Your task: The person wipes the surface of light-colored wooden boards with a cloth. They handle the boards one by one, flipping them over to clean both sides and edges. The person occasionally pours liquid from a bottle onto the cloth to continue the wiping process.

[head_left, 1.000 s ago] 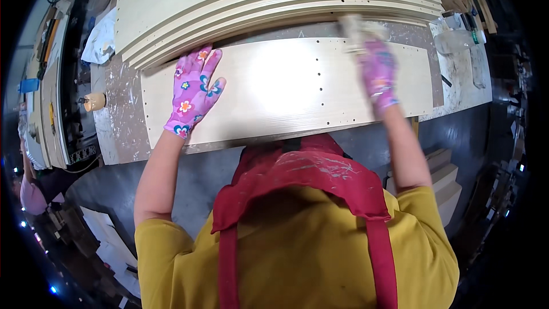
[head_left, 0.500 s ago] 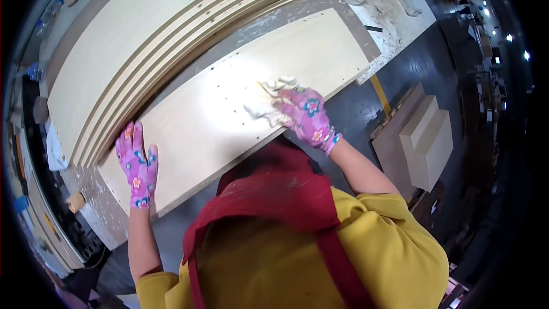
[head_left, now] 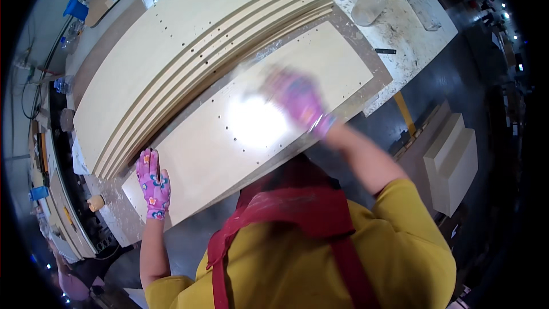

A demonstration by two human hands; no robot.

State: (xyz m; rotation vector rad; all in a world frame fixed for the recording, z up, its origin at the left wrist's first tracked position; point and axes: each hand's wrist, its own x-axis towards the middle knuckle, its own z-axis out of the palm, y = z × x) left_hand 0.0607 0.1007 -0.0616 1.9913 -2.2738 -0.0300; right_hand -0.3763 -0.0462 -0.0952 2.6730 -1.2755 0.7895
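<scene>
A pale wooden panel with small dark holes lies slantwise on the worktable in front of me. My left hand, in a pink flowered glove, lies flat at its left end with fingers stretched and thumb apart. Over the upper middle of the panel is my right hand, gloved alike and smeared by motion. A pale blurred cloth shows at its fingertips, mostly hidden by the hand. Bright light glares off the panel just left of that hand.
Behind the panel rises a stack of curved wooden boards. A clear bottle and a dark-handled tool lie on the stained tabletop at far right. Boxy wooden pieces stand lower right; a tape roll sits far left.
My right hand has swept with the cloth toward the panel's far edge and is now blurred. My left hand stays at the panel's left end. The whole view has shifted somewhat.
</scene>
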